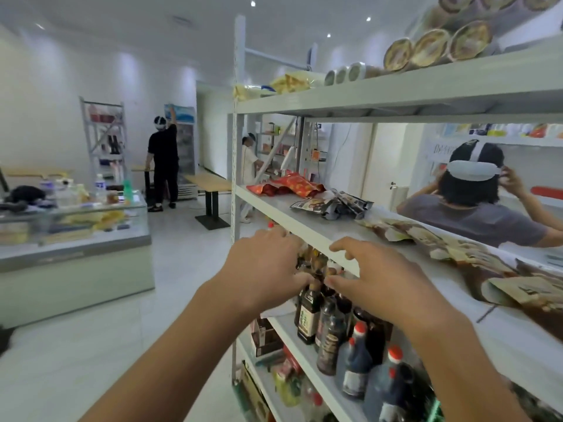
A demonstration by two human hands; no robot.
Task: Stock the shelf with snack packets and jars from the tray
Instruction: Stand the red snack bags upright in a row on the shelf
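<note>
Progress: snack packets (332, 205) lie on the middle shelf (304, 229); tray unseen, remainder unknown | left hand (262, 266) and right hand (380, 278) reach toward dark bottles (307, 315) below, grasp impossible to tell

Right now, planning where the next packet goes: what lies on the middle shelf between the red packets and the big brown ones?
In the head view, dark grey snack packets lie between the red packets and brown packets.
</note>
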